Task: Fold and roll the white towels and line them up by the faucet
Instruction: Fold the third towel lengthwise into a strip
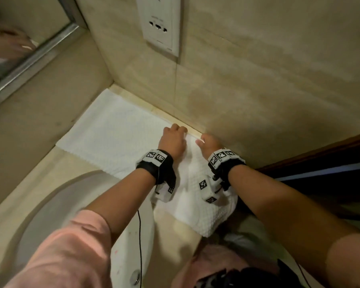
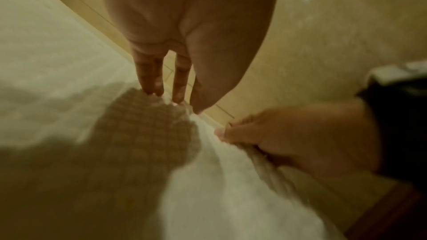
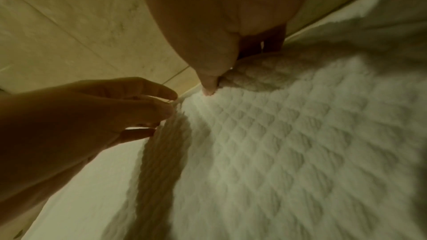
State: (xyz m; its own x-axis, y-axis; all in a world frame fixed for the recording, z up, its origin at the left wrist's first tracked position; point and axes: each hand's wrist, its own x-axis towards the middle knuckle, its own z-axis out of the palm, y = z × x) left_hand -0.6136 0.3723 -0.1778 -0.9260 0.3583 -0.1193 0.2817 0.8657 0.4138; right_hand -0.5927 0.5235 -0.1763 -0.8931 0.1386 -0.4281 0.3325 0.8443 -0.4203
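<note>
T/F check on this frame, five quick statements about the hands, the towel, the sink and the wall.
1. Both hands are at the towel's far edge by the wall. True: the left hand and right hand sit side by side on the towel there.
2. The towel is already rolled. False: it lies spread flat on the counter, one end hanging over the front edge.
3. The right hand pinches the towel's edge. True: its thumb and fingers close on the fabric.
4. A socket plate is on the wall above the towel. True.
5. The towel lies inside the sink. False: it lies on the counter beside the sink.
</note>
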